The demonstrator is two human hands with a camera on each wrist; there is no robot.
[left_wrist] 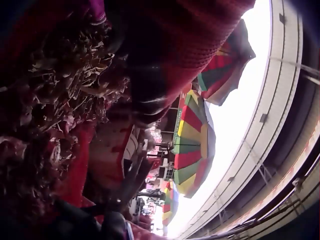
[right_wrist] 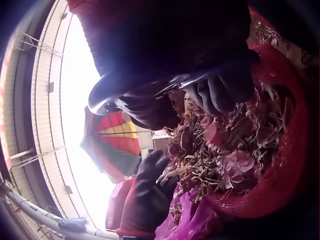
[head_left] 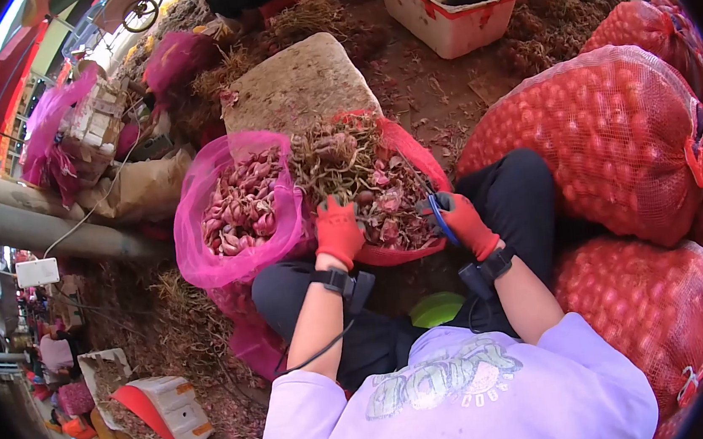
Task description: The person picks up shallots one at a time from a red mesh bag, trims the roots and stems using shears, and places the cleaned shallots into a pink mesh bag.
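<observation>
My left hand [head_left: 339,231], in a red glove with dark fingers, is at the near edge of a heap of dry stalks [head_left: 337,155]. In the right wrist view, the fingers of this hand are spread beside dry stems. My right hand [head_left: 464,224], gloved alike, grips blue-handled scissors [head_left: 443,219] at the right side of the heap. Papery reddish skins [head_left: 393,215] lie between the hands in a red mesh bag [head_left: 417,152] with its mouth spread wide. To the left, a pink mesh bag [head_left: 194,250] holds purple-red bulbs [head_left: 242,205].
Full red mesh sacks [head_left: 590,146] crowd the right side. Beyond the heap lies a pale, dirty slab [head_left: 296,85]. A white foam box [head_left: 451,19] with red tape stands at the back. A green bowl [head_left: 436,309] sits between the legs; a metal pipe [head_left: 48,227] runs at left.
</observation>
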